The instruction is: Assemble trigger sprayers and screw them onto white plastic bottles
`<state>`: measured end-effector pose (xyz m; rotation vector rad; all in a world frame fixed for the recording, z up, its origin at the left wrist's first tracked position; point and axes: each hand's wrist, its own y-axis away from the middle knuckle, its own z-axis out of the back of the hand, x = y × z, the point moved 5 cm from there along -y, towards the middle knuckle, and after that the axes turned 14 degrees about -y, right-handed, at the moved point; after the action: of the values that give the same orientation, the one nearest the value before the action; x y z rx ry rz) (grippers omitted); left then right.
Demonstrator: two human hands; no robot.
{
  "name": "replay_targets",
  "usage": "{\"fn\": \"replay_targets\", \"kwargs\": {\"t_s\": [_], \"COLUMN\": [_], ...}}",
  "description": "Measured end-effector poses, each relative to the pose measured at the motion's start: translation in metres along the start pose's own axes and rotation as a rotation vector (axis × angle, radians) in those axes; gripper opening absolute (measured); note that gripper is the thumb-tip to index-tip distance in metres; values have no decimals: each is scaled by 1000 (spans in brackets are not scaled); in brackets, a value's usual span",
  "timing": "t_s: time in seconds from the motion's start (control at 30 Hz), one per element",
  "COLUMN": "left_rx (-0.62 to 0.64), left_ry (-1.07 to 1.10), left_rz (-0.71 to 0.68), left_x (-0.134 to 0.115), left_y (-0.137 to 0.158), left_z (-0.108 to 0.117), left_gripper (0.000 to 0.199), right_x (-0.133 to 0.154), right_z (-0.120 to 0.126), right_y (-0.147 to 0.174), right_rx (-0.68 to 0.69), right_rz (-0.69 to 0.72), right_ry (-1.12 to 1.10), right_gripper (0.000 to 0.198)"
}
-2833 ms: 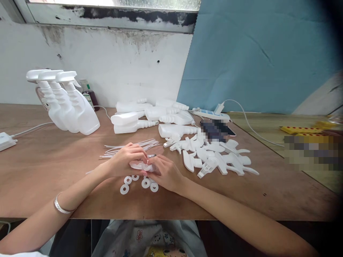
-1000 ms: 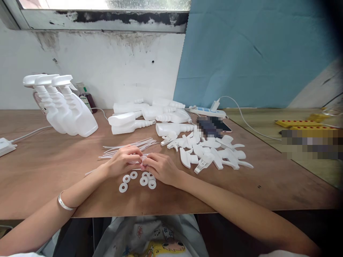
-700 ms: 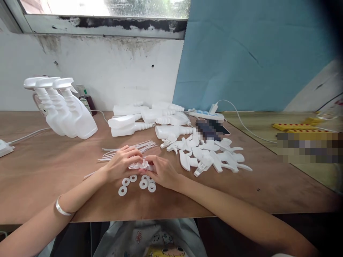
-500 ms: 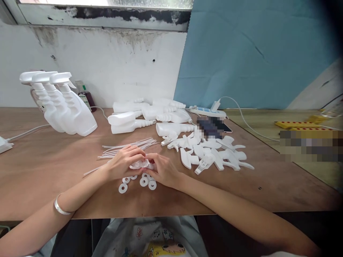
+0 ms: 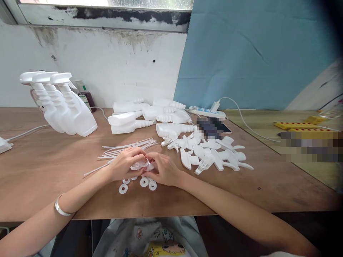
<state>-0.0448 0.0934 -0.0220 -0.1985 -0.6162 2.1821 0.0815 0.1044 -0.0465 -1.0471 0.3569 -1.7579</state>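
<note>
Near the front of the table, my left hand (image 5: 128,163) and my right hand (image 5: 164,169) meet around a white spray trigger head (image 5: 139,164). Fingers of both hands are closed on it, covering most of its body. Just below my hands lie several white ring washers (image 5: 123,189), some partly hidden by my fingers. Thin white dip tubes (image 5: 134,146) are spread behind my left hand. To the right of my right hand is a pile of white trigger sprayer heads (image 5: 211,153).
White bottles (image 5: 125,125) lie on their sides at the back. Assembled spray bottles (image 5: 76,110) stand at the left, beside a dark bottle (image 5: 86,97). A power strip (image 5: 207,112), cables and a partly blurred phone (image 5: 223,125) are at the back right.
Both hands stay almost in place around the spray head, which has tilted slightly between the fingers. Nothing else on the table has visibly moved.
</note>
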Motion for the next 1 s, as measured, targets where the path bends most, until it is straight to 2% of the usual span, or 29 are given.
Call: {"fn": "replay_targets", "kwargs": {"t_s": [0.1,0.2,0.4,0.5,0.63,1.0], "left_rx": [38,94,111,123,122,147], "left_ry": [29,59,83,115,142,127], "left_rz": [4,20,-2,0,17,47], "left_x": [1,2,-1,-2,-1,-1], "left_y": [0,1,1,1,2,1], "left_z": [-2,-6,-8,-7,-8,-7], "left_gripper": [12,14,14,16,17,16], "right_x": [-5,-19,-41,-45,-45,-48], "right_z": [8,16,8,6,4,4], "right_y": [-1,-3,-8,-6,-5,-4], "right_rx": [-29,-104,96,143,242,223], "right_rz": [21,-69,-138,-173,-188,-179], "right_ry": [-29,81,342,366,348,537], "right_gripper": [27,20,30,33,28,32]}}
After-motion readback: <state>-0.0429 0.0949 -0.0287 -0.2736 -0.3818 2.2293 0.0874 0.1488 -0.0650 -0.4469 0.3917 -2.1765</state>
